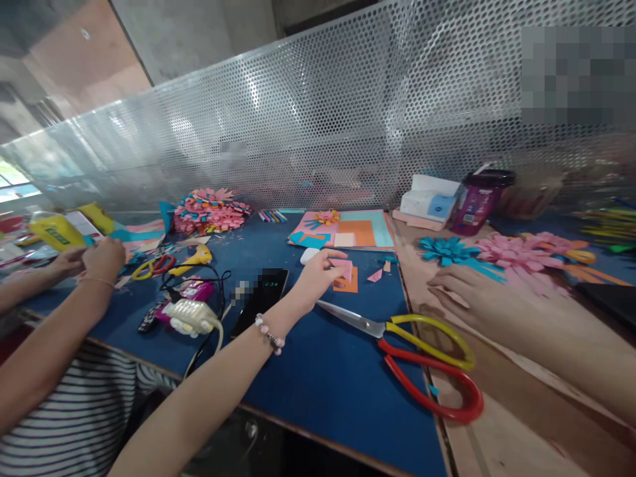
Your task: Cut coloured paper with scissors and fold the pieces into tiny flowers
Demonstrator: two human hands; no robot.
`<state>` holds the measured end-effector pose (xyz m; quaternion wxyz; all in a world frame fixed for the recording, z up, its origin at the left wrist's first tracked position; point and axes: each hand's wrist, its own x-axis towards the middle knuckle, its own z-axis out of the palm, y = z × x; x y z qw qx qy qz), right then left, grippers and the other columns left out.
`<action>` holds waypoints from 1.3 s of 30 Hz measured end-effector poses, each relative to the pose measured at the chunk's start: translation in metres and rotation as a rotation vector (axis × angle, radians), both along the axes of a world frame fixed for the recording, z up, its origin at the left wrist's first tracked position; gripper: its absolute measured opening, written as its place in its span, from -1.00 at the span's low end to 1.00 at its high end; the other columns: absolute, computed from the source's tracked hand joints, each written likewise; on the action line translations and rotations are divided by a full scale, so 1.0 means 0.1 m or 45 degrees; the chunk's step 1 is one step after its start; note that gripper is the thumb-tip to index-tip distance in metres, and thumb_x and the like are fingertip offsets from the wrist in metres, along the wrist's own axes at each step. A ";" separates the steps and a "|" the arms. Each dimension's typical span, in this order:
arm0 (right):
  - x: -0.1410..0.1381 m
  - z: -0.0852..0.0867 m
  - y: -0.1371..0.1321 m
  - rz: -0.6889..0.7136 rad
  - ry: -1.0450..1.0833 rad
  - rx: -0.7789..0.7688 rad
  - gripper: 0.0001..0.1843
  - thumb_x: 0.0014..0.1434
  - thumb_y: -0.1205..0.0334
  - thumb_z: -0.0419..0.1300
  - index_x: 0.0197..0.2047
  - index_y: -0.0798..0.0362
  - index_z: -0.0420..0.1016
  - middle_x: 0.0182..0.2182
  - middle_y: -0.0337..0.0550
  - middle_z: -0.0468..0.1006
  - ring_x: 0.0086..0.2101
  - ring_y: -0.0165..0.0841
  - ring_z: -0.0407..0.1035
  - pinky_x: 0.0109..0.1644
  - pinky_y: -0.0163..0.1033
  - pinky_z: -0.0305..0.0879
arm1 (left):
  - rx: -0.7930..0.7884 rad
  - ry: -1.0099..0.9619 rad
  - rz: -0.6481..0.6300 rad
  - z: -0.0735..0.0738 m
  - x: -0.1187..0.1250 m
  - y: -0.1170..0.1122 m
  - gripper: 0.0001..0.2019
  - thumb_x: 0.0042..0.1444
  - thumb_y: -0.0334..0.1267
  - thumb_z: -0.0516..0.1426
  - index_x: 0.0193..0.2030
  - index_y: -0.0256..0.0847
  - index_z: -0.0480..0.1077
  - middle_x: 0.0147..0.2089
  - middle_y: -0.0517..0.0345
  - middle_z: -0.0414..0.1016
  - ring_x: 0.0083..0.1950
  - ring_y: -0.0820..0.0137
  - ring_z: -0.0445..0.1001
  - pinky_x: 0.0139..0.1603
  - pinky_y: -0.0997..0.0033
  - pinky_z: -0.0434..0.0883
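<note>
My left hand point(318, 278), with a beaded bracelet at the wrist, pinches a small pink paper square point(344, 267) over an orange paper piece point(348, 286). A pink paper scrap point(375, 275) lies just to the right. My right hand point(464, 298) hovers or rests, palm down, beside a blue paper flower point(442, 250); its fingers are loosely stretched and nothing shows in them. Between my hands lie scissors point(370, 324) with one yellow and one red handle, blades partly apart, their tips near my left hand.
A stack of coloured paper point(380, 228) lies behind my left hand. Pink paper flowers point(511, 252), a purple cup point(477, 202) and a tissue pack point(430, 202) stand right. A phone point(261, 298) and glue gun point(191, 315) lie left, near a co-worker's hands point(102, 258). A perforated metal panel point(298, 119) closes the back.
</note>
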<state>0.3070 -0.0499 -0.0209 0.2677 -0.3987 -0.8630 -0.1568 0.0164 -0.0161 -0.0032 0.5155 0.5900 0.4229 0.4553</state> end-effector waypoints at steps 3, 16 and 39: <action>-0.18 -0.03 -0.13 0.132 -0.129 -0.021 -0.73 0.26 0.24 -0.04 -0.26 0.08 0.48 -0.25 0.03 0.53 -0.19 -0.19 0.38 -0.11 -0.07 0.30 | -0.001 -0.033 -0.051 -0.01 0.00 0.01 -0.79 0.03 -0.37 0.15 -0.15 -0.32 0.37 -0.29 0.05 0.44 -0.33 0.46 0.47 -0.25 0.35 0.49; -1.37 0.09 0.18 -0.001 1.002 -0.961 -0.71 0.21 0.07 0.00 -0.14 0.08 0.36 -0.50 -0.23 0.45 -0.61 -0.42 0.29 -0.52 -0.28 0.23 | 0.077 -0.073 -0.102 -0.04 0.01 -0.01 -0.78 0.17 -0.38 -0.02 -0.15 -0.27 0.42 -0.07 -0.03 0.48 -0.07 0.38 0.45 -0.09 0.34 0.45; -1.30 -0.01 0.17 -0.028 1.184 -0.875 -0.62 0.09 -0.13 0.11 -0.38 0.06 0.41 -0.63 -0.29 0.35 -0.65 -0.46 0.17 -0.57 -0.31 0.09 | -0.126 -0.167 -0.146 0.02 0.08 -0.07 -0.68 0.11 -0.37 0.09 0.03 -0.33 0.35 0.02 -0.15 0.46 -0.12 0.35 0.51 0.03 0.16 0.41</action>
